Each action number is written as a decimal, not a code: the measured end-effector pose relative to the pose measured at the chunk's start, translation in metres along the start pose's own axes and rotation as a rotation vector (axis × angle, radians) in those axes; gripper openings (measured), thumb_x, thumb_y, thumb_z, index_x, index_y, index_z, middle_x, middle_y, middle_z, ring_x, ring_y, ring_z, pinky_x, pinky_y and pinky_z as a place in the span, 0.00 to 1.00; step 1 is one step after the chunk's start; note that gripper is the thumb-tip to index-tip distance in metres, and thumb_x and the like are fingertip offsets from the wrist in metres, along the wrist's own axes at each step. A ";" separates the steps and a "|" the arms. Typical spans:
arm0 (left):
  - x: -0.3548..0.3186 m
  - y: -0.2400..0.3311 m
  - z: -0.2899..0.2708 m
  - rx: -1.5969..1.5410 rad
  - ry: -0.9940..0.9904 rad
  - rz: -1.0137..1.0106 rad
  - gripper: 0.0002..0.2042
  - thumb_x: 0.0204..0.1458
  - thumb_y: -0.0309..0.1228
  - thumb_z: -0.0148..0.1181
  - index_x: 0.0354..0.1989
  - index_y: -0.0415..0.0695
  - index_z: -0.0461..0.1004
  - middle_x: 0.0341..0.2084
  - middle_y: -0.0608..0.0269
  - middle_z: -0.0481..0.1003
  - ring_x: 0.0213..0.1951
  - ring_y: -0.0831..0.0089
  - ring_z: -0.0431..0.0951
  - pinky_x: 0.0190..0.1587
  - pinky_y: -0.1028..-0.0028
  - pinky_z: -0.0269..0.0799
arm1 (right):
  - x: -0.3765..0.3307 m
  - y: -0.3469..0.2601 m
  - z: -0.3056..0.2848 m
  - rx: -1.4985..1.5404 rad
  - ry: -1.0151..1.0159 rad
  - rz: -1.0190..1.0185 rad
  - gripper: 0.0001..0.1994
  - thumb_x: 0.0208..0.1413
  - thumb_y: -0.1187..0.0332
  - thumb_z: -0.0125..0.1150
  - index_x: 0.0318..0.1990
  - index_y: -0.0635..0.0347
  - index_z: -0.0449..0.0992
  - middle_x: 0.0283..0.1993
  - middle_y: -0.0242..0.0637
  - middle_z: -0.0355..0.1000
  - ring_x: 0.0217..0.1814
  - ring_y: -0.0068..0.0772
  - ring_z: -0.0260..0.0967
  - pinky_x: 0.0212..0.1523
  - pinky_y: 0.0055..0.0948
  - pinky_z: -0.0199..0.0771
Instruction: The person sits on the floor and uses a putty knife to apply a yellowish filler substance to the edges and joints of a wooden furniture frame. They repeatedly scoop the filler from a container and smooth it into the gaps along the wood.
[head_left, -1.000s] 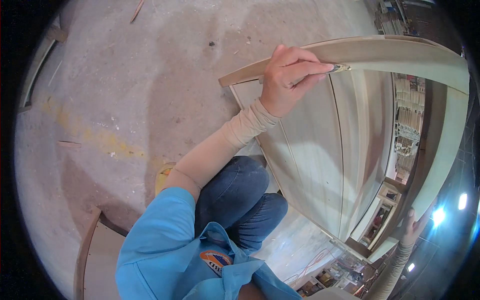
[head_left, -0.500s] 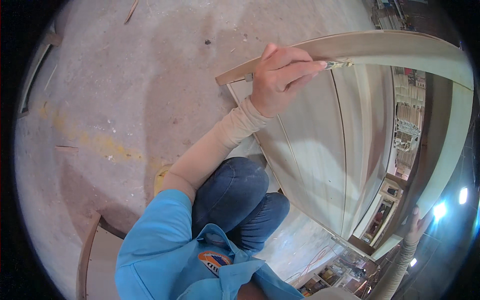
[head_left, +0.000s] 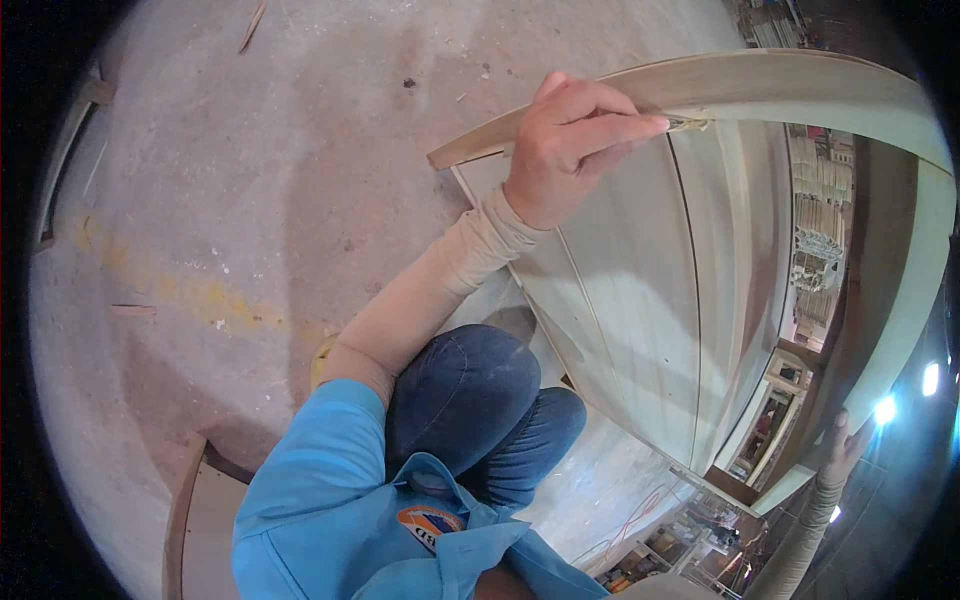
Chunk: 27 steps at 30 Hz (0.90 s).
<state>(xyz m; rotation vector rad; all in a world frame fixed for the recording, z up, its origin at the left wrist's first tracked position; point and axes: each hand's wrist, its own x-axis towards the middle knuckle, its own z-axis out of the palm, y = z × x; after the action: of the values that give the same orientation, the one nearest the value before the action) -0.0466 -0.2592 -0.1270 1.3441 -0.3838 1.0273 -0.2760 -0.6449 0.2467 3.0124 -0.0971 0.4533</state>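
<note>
My left hand (head_left: pixel 580 150) is closed in a pinch on a small thin tool (head_left: pixel 688 125) with a yellowish, smeared tip. Most of the tool is hidden by my fingers, so its exact kind cannot be made out. Its tip touches the lower edge of a curved pale wood rail (head_left: pixel 770 85) on a large wooden furniture frame. At the lower right, my right hand (head_left: pixel 842 445) grips the same frame's side rail (head_left: pixel 885 335); its fingers are partly hidden. Inside the frame lie pale wooden panels (head_left: pixel 640 290) with dark seams.
Dusty concrete floor (head_left: pixel 200 180) spreads to the left, with wood scraps (head_left: pixel 253 25) on it. Another curved wood-edged piece (head_left: pixel 190 520) stands at the lower left. My bent knees (head_left: pixel 470 390) are beside the panels. Cluttered shelving (head_left: pixel 660 550) shows at the bottom right.
My left hand has slid slightly to the right along the curved rail with the small tool. The frame and right hand appear shifted a little in view; both holds stay the same.
</note>
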 end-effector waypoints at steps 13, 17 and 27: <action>0.007 -0.002 -0.005 -0.041 -0.015 -0.024 0.14 0.47 0.21 0.70 0.42 0.52 0.86 0.34 0.75 0.80 0.34 0.77 0.75 0.41 0.74 0.62 | 0.000 -0.007 -0.002 -0.004 -0.035 0.013 0.34 0.68 0.56 0.58 0.73 0.66 0.54 0.63 0.43 0.60 0.62 0.34 0.59 0.63 0.36 0.60; 0.011 -0.007 0.000 -0.042 -0.014 0.012 0.15 0.46 0.21 0.70 0.42 0.52 0.87 0.34 0.74 0.81 0.34 0.78 0.75 0.41 0.74 0.61 | 0.001 -0.007 -0.004 -0.006 -0.067 0.065 0.40 0.67 0.56 0.59 0.77 0.68 0.46 0.79 0.52 0.46 0.81 0.45 0.44 0.77 0.43 0.43; 0.012 -0.004 -0.006 -0.040 -0.012 0.023 0.15 0.45 0.22 0.71 0.43 0.53 0.87 0.35 0.74 0.81 0.33 0.79 0.74 0.40 0.75 0.60 | 0.000 -0.013 -0.003 -0.040 -0.059 0.005 0.38 0.68 0.57 0.57 0.77 0.68 0.48 0.78 0.49 0.49 0.79 0.41 0.47 0.76 0.40 0.45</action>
<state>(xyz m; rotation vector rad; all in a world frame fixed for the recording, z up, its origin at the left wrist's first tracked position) -0.0388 -0.2484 -0.1222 1.3136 -0.4275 1.0256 -0.2757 -0.6314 0.2485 2.9871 -0.1167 0.3591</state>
